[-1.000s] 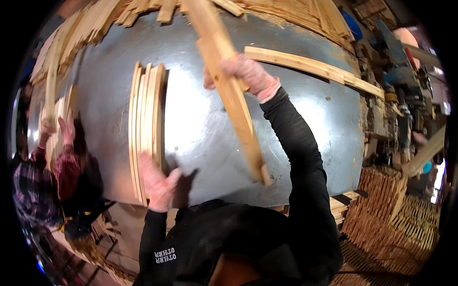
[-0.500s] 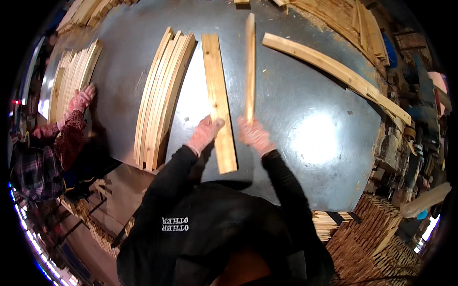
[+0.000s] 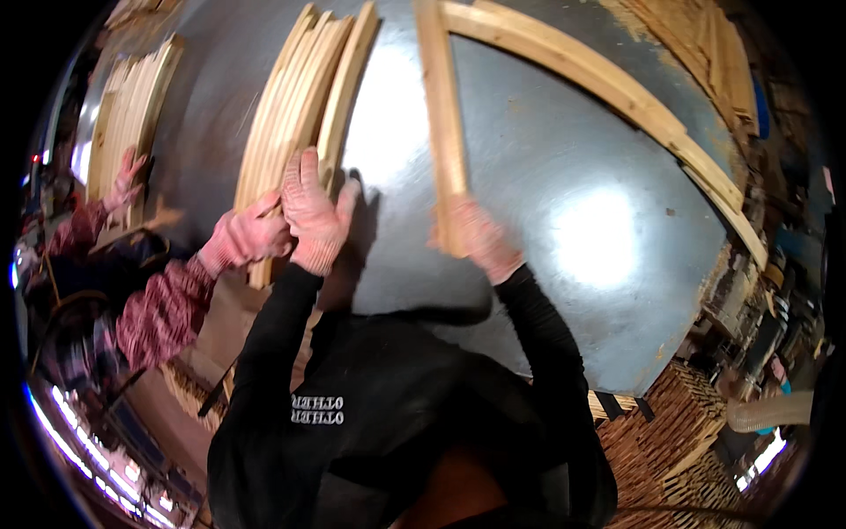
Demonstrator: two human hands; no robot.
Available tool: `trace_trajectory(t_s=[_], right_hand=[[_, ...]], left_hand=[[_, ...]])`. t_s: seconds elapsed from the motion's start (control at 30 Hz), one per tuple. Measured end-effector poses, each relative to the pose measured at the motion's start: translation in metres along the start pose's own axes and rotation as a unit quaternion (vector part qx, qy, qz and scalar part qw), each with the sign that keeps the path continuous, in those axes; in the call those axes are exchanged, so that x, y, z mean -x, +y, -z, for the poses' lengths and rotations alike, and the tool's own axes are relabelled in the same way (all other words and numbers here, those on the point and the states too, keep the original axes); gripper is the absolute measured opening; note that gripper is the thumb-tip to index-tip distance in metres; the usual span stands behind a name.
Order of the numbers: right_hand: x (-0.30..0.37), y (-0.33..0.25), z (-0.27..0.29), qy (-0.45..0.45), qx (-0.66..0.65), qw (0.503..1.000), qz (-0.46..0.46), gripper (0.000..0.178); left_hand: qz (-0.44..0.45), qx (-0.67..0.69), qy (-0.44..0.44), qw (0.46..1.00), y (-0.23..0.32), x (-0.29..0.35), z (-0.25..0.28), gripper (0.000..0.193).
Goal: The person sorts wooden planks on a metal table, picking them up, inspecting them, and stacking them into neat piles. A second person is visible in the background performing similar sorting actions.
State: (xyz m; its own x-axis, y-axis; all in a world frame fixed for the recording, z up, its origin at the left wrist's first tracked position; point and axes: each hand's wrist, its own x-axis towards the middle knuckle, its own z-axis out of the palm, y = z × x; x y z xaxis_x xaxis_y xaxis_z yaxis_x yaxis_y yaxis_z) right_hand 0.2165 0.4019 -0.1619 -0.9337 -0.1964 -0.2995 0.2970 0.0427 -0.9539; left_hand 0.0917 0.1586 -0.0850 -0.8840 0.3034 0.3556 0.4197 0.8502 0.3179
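My left hand [image 3: 317,212], in a pale pinkish glove, has its fingers stretched out and thumb apart. It lies against the near end of a narrow wooden plank [image 3: 349,84], which stands on edge beside a row of planks [image 3: 286,110]. A narrow gap parts that plank from the row at the far end. My right hand [image 3: 483,240], gloved alike, is closed around the near end of another wooden plank [image 3: 447,123]. This one points away from me, slightly blurred. A co-worker's gloved hand [image 3: 245,236] grips the near end of the row, right beside my left hand.
Everything lies on a grey metal table [image 3: 538,159]. Long planks [image 3: 586,75] stretch along its far right side. Another row of planks [image 3: 132,106] sits at the left by the co-worker's other hand [image 3: 125,185]. Stacked wood [image 3: 656,428] stands beyond the near right edge.
My left hand has moved left, bringing its plank against the row and turning it on edge. My right hand's plank has tilted left at its far end. The co-worker's hand has reached the row.
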Motion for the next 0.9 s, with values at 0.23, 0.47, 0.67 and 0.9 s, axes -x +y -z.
trace_trajectory(t_s=[0.23,0.47,0.67,0.9], right_hand=[[-0.044,-0.084,0.102,0.072,0.458,0.885,0.047,0.101],[-0.076,-0.13,0.353,0.185,0.706,0.668,-0.141,0.077],[-0.078,-0.11,0.287,0.159,0.61,0.763,-0.143,0.051],[-0.074,-0.039,0.105,0.052,0.234,0.95,-0.2,0.09]], left_hand=[[0.434,0.626,-0.318,0.565,0.054,0.014,-0.051,0.028],[0.466,0.679,-0.257,0.506,0.072,0.036,-0.048,0.029],[0.427,0.725,-0.233,0.487,0.078,0.047,-0.07,0.027],[0.431,0.669,-0.324,0.512,0.099,0.036,-0.09,0.043]])
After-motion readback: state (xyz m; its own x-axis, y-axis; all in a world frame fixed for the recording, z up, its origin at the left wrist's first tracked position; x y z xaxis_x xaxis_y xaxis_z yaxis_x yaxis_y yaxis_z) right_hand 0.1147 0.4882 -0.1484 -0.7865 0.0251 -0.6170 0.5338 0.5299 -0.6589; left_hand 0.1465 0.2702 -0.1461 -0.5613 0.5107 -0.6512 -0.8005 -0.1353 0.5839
